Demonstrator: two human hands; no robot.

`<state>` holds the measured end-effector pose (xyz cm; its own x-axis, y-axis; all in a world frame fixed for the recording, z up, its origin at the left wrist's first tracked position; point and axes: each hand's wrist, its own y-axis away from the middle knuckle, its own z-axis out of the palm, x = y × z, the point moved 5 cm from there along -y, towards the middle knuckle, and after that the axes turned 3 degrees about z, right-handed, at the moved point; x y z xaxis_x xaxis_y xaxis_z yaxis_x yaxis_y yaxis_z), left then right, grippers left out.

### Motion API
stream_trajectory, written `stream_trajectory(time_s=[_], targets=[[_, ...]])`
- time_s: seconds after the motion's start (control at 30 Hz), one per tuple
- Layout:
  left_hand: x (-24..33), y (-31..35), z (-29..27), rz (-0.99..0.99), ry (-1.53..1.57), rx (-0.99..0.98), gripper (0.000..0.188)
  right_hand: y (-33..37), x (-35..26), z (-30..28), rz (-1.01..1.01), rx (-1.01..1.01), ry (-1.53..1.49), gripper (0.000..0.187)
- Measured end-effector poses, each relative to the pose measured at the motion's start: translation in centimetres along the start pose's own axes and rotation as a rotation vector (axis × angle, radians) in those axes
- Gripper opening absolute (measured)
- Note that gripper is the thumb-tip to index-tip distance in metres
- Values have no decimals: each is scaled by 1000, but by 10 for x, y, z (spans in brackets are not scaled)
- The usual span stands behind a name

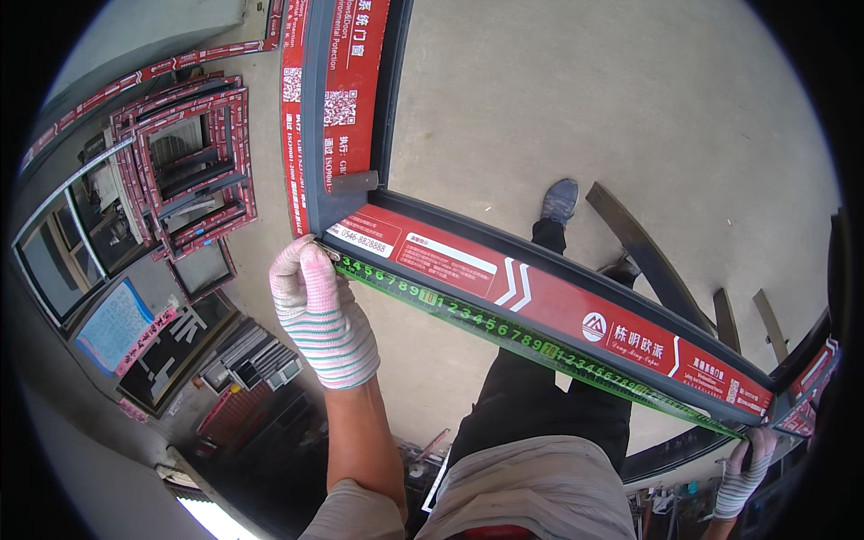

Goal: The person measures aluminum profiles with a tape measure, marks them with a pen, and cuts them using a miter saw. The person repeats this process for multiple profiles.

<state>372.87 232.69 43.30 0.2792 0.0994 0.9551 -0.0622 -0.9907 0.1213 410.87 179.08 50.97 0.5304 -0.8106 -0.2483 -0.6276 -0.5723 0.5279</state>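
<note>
A dark grey window frame (pixel 531 315), covered in red protective film, stretches in front of me with a corner at each end. Along its near edge runs a green tape measure (pixel 477 319), pulled out taut. My left hand (pixel 317 301), in a striped pink and white glove, pinches the tape's end at the left corner. At the far right corner, my gloved right hand (pixel 749 463) grips the other end of the tape, its fingers partly hidden. Any tape case there cannot be made out. A short grey metal piece (pixel 351 183) lies across the frame near the left corner.
Several red-filmed frames (pixel 193 162) lean together at the left. Below them are stacked profiles (pixel 252 355), a red crate (pixel 232 412) and a blue sheet (pixel 117 326). Dark profile strips (pixel 652 252) lie on the concrete floor (pixel 576 99), beside my shoe (pixel 560 200).
</note>
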Motion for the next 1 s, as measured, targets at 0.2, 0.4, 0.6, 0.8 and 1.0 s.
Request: stream_trajectory(time_s=[0.2,0.4,0.6,0.8,1.0], targets=[[-6,-8,-19,11,90,-103,22,-39,-58,-11,-95,80,-28,26],[-10,-18,-26,-159,143,-25,28,-40,-45,-32,-78,67,-45,23],[-11,-21,-16,-204,15,48,44,-26,-1,-43,-5,47,-78,18],[-26,-41,-42,-184,-43,-21,45,-16,63,-53,170,-5,-124,17],[-14,-40,-30,-166,-78,-94,40,-13,90,-61,329,-11,-61,28]])
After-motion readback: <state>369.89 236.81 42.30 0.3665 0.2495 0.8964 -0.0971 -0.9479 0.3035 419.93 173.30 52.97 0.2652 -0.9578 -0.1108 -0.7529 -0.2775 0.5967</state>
